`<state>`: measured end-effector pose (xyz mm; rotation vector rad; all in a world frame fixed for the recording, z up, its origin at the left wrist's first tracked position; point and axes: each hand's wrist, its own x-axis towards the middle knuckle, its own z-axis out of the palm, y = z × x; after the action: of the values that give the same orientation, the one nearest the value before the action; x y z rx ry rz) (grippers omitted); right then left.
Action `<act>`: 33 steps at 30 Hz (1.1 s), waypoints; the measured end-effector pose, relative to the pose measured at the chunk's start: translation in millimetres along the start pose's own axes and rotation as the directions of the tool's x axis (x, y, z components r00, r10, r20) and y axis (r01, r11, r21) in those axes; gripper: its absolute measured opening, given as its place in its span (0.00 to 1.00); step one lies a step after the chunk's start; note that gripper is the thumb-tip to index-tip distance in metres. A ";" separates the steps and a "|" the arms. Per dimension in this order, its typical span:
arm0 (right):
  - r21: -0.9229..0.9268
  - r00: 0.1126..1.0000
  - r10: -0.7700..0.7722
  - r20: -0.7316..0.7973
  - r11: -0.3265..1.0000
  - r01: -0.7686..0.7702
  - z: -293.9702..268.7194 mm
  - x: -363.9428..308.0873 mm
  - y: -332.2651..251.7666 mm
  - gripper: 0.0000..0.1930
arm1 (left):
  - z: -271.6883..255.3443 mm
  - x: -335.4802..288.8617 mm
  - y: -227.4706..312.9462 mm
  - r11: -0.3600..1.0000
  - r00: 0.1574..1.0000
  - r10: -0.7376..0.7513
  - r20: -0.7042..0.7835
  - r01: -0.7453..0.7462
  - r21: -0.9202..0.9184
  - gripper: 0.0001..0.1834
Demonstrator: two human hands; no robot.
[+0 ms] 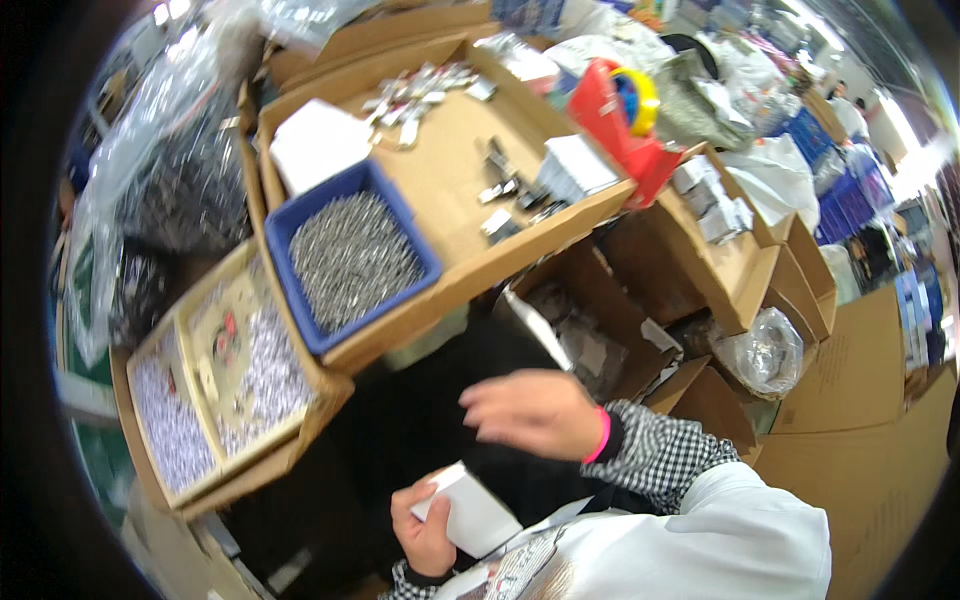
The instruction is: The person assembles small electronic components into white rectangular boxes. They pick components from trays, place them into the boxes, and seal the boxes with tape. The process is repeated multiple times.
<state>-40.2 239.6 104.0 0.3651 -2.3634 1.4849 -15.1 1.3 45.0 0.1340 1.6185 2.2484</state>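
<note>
Low in front of my body, my left hand [425,530] grips a small flat white box [476,512], its thumb lying across the top face. From this angle I cannot tell whether the white piece is a closed box or a folded card. My right hand [538,412] hovers above and to the right of it, apart from the box. Its fingers stretch out to the left, slightly blurred, and hold nothing. Further up, a blue bin [432,262] full of small metal pieces [352,258] stands in the near left corner of a large cardboard tray [490,125].
Inside the tray lie metal parts [505,185] and stacked white cards [578,168]. A red tape dispenser [612,130] stands at its right edge. To the left sits a divided tray [190,385] of small pale pieces. Cardboard boxes [715,240] and a clear plastic bag [768,350] are at right.
</note>
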 end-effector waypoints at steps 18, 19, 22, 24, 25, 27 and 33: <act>0.202 0.672 0.441 -0.595 0.891 -0.406 -232.2 72.9 54.4 0.18 | 19.4 -1.4 22.1 0.975 0.991 -0.082 -0.110 0.102 0.195 0.12; 0.219 0.673 0.438 -0.596 0.895 -0.389 -230.5 74.7 51.6 0.18 | 18.3 -2.2 21.4 0.973 0.992 -0.079 -0.101 0.099 0.210 0.12; 0.344 0.657 0.480 -0.581 0.877 -0.336 -225.0 81.2 43.2 0.12 | 15.0 -4.9 18.1 0.984 0.993 -0.117 -0.022 0.119 0.132 0.16; 0.390 0.591 0.489 -0.642 0.871 -0.298 -223.0 85.1 37.5 0.15 | 12.6 -6.7 17.0 0.986 0.994 -0.109 -0.015 0.110 0.126 0.18; 0.370 0.604 0.482 -0.635 0.876 -0.310 -222.2 86.2 35.0 0.15 | 12.0 -7.5 16.8 0.987 0.994 -0.107 -0.012 0.107 0.122 0.19; 0.330 0.606 0.477 -0.637 0.879 -0.345 -222.1 86.5 30.6 0.16 | 11.4 -8.1 17.5 0.984 0.995 -0.098 -0.014 0.099 0.146 0.19; 0.282 0.591 0.403 -0.699 0.914 -0.290 -211.2 61.7 29.0 0.16 | 11.4 -6.1 18.9 0.982 0.993 -0.119 -0.006 0.118 0.150 0.20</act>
<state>-78.9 440.2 190.7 -0.6382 -1.6890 1.5481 -10.6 4.3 67.2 0.0774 1.7454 2.0369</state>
